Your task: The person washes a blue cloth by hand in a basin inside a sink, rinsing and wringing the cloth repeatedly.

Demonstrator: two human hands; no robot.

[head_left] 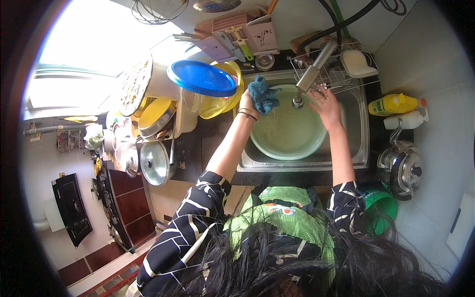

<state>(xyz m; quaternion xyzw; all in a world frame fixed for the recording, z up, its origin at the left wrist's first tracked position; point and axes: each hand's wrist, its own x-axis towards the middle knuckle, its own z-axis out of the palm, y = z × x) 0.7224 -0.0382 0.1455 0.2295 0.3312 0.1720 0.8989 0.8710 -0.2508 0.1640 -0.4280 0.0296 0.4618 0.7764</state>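
Observation:
A wet-looking, crumpled blue cloth (262, 94) is gripped in my left hand (245, 102), at the left rim of a pale green basin (289, 154). The basin sits in a stainless steel sink (356, 148) and holds cloudy water. My right hand (326, 107) is raised over the basin's right rim, its fingers spread and nothing seen in them. Its fingertips come close to the metal faucet (311, 77) and a wire rack (336, 83); whether they touch either is unclear. The faucet's spout points down over the basin.
Left of the sink stand a blue lid (202, 78), a yellow basin (222, 105) and a glass pot lid (154, 163). A knife holder (237, 37) is behind. On the right are a yellow bottle (393, 104), a white pump bottle (404, 120), a kettle (406, 170) and a green bucket (382, 211).

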